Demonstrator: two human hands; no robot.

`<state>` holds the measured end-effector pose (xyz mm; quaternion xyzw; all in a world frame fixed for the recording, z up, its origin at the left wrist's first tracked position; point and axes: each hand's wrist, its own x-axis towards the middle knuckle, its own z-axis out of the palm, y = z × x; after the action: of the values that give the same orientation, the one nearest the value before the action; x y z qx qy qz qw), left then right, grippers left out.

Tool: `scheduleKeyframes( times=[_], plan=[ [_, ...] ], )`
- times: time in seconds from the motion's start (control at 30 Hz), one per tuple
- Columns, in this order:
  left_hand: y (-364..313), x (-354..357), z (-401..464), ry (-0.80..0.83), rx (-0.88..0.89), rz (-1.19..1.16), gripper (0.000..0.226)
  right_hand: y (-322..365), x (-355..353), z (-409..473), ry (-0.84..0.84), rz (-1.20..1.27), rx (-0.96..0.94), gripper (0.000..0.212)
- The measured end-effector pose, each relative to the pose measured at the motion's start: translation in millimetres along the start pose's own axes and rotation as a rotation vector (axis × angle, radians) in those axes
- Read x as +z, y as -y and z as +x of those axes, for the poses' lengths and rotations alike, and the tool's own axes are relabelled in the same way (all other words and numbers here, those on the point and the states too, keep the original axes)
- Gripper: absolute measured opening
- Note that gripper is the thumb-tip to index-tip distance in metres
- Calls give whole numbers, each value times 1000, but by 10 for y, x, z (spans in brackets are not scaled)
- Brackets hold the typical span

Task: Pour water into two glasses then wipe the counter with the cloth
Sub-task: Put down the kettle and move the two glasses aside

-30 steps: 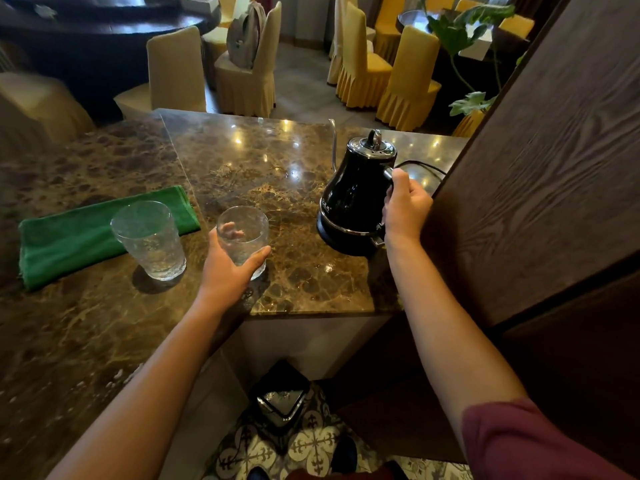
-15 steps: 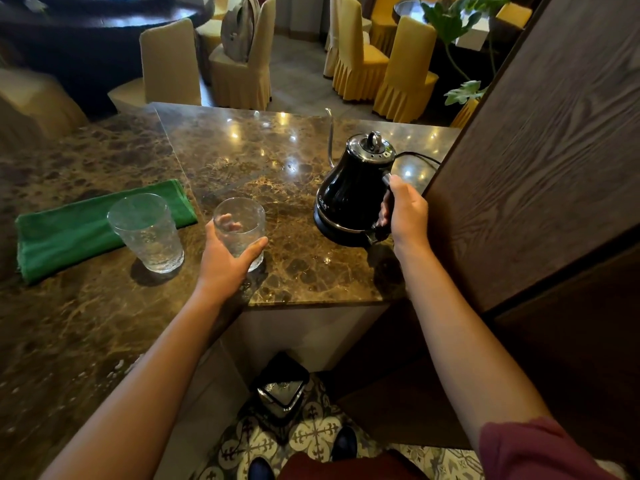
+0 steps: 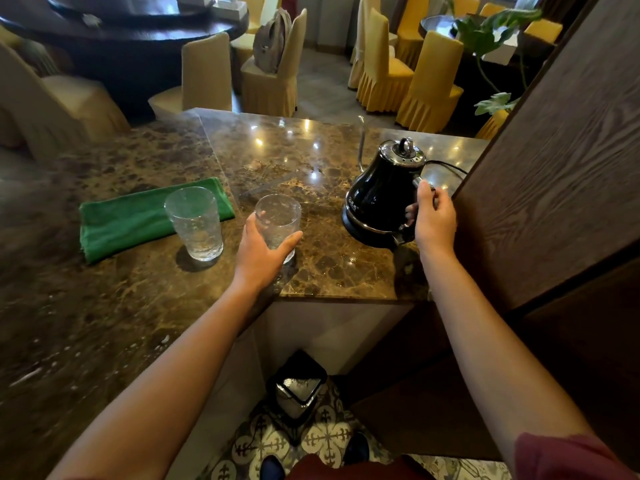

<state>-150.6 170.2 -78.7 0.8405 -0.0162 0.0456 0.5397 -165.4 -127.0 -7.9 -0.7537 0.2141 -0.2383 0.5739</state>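
Two clear textured glasses stand upright on the brown marble counter point(image 3: 339, 271). My left hand point(image 3: 263, 254) wraps the right glass point(image 3: 278, 216) from the near side. The left glass point(image 3: 195, 223) stands free beside it, partly over a folded green cloth point(image 3: 128, 220). A black gooseneck kettle point(image 3: 381, 199) sits on its base at the right. My right hand point(image 3: 434, 220) is closed around the kettle's handle. Both glasses look empty or nearly so.
A dark wooden panel point(image 3: 554, 161) rises right beside the kettle. The kettle's cord point(image 3: 446, 164) runs behind it. A small black bin point(image 3: 299, 386) stands on the tiled floor below the counter's edge. Covered chairs point(image 3: 429, 81) fill the room beyond.
My right hand has slid down the kettle's handle and settled into a fuller grip. My left hand stays on the right glass. Kettle and glasses have not moved.
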Motion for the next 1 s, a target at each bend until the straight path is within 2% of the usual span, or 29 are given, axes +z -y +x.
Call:
scheduleKeyframes(
  times=[0.1,0.17,0.23,0.3,0.37,0.53,0.63,0.73,0.83,1.0],
  plan=[
    [19,-87,-186,-1,20,14,102,-12,19,-291,-108,-462,-349,62],
    [72,-179,-447,-45,88,84,96,17,102,-566,-102,-557,-567,61],
    [167,-320,-709,-126,262,288,79,-3,205,-780,-16,-608,-656,55],
    [271,-532,-886,-206,423,564,65,-63,266,-927,102,-643,-666,56],
    [337,-786,-954,-238,449,784,66,-142,258,-991,215,-656,-626,64],
    [405,-1379,-953,-268,284,1101,87,-325,304,-982,380,-675,-581,91],
    [427,-1510,-895,-310,155,1164,97,-343,471,-958,447,-616,-546,103],
    [391,-1543,-712,-295,53,1176,112,-318,713,-928,552,-618,-472,114],
    [355,-1584,-468,-280,-2,1044,128,-275,961,-924,632,-491,-355,122],
    [416,-1470,-61,-234,-26,419,141,-249,1308,-947,633,-269,-208,135]
  ],
)
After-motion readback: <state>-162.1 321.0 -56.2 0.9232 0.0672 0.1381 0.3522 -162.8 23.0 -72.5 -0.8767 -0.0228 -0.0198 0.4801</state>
